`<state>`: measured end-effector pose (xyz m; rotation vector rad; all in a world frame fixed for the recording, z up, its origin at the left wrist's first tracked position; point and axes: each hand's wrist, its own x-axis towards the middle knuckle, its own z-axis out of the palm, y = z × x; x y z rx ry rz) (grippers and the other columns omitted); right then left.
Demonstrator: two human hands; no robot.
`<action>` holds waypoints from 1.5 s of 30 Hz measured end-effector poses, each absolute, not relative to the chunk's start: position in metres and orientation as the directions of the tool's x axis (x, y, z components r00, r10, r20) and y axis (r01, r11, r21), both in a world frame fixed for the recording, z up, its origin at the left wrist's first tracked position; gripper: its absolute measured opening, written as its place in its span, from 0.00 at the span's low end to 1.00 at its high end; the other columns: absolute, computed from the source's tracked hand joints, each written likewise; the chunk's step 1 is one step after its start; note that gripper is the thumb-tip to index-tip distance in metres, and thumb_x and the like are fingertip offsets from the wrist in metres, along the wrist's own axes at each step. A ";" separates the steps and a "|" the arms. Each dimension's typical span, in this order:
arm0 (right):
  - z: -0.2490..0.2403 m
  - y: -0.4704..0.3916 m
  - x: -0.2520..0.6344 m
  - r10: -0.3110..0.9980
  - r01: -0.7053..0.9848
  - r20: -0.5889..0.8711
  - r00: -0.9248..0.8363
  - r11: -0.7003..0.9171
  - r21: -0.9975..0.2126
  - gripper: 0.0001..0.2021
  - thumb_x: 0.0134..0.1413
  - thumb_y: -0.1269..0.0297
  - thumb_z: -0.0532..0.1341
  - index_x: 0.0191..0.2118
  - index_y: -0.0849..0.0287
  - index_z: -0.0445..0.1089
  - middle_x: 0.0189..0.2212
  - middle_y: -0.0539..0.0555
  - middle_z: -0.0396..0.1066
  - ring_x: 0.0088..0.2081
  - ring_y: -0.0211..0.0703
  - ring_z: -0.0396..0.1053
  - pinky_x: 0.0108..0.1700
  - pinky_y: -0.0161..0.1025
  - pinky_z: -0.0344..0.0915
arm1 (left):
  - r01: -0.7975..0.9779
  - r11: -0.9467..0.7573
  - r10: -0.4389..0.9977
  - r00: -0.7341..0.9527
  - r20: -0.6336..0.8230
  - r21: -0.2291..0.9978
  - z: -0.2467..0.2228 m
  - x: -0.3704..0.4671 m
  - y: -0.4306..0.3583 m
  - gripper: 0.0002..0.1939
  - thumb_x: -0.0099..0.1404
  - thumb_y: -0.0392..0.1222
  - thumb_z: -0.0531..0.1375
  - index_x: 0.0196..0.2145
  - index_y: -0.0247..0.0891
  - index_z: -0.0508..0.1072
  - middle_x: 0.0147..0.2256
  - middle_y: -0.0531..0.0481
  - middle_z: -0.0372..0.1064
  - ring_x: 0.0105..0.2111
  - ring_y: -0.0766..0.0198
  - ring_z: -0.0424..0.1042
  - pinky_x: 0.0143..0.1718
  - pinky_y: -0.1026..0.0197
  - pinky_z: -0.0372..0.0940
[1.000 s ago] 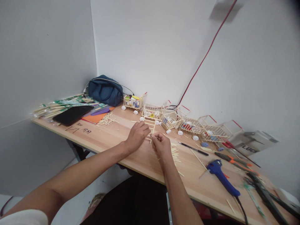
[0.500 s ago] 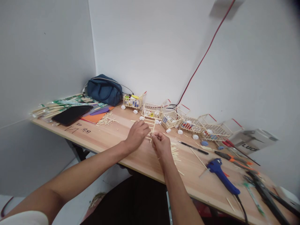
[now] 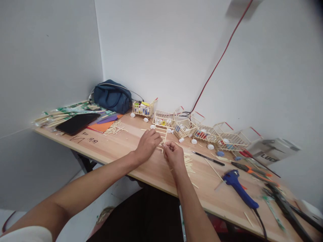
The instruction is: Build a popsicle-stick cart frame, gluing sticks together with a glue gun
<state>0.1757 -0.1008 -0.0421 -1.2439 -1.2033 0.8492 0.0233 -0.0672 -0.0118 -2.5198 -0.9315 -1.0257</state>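
Between my hands is a small ladder-like frame of thin wooden sticks, low over the table. My left hand grips its left side, fingers curled and partly hiding it. My right hand pinches the near right end between thumb and forefinger. Short cut sticks lie just right of my right hand. Behind the frame stand several miniature stick carts with white or blue wheels, among them one cart right beyond it and another to its right.
At right lie a blue glue gun, a black pen, orange-handled pliers and a box. At left are a dark phone, a blue bag, orange paper and a pile of cut sticks.
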 end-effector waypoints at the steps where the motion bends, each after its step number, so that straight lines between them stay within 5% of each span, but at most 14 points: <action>1: -0.042 -0.101 0.176 0.956 0.130 0.201 0.212 0.176 -0.976 0.16 0.46 0.49 0.66 0.28 0.57 0.68 0.14 0.43 0.60 0.17 0.34 0.53 0.21 0.33 0.49 | 0.653 -0.757 0.464 0.542 0.701 -0.004 -0.012 0.023 -0.067 0.11 0.69 0.44 0.56 0.34 0.37 0.75 0.34 0.49 0.72 0.39 0.59 0.62 0.38 0.56 0.54; 45: -0.043 -0.098 0.175 0.957 0.066 0.146 0.252 0.133 -0.989 0.17 0.43 0.48 0.67 0.28 0.58 0.69 0.14 0.43 0.61 0.16 0.32 0.54 0.18 0.32 0.49 | 0.635 -0.772 0.445 0.513 0.734 0.024 -0.012 0.020 -0.064 0.06 0.67 0.43 0.59 0.37 0.39 0.74 0.38 0.49 0.73 0.40 0.58 0.64 0.40 0.56 0.57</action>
